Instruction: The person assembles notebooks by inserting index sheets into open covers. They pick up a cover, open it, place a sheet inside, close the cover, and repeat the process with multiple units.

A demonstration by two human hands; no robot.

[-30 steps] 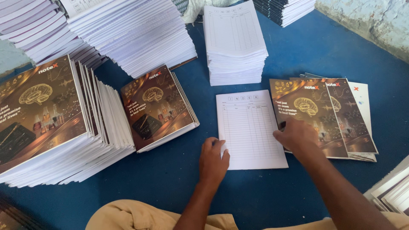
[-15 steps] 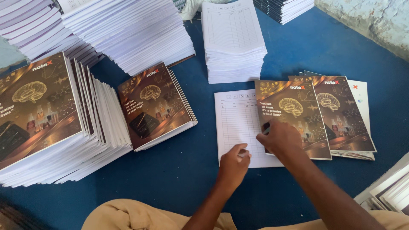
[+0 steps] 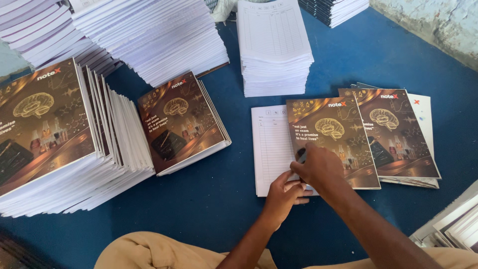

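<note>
Both hands meet at the near edge of a brown printed cover (image 3: pixel 331 142): the right hand (image 3: pixel 318 167) pinches its lower left corner, and the left hand (image 3: pixel 284 192) presses fingertips beside it. Since a second ago the cover has slid left off the cover pile (image 3: pixel 398 134) to lie over the ruled white sheet (image 3: pixel 269 149), so the two now overlap. Beyond the cover stands a stack of ruled sheets (image 3: pixel 274 50).

Soft, even daylight fills the scene, seemingly from the upper left, though its source lies out of view. The white stacks of ruled paper sheets (image 3: pixel 149 37) look nearly washed out at the top. A mild sheen crosses the glossy dark-brown printed notebook cover (image 3: pixel 332 142). The blue cloth-covered floor (image 3: pixel 209 199) carries faint, short shadows beside the piles. Focus is fairly sharp centrally; the edges bend slightly and soften.
</note>
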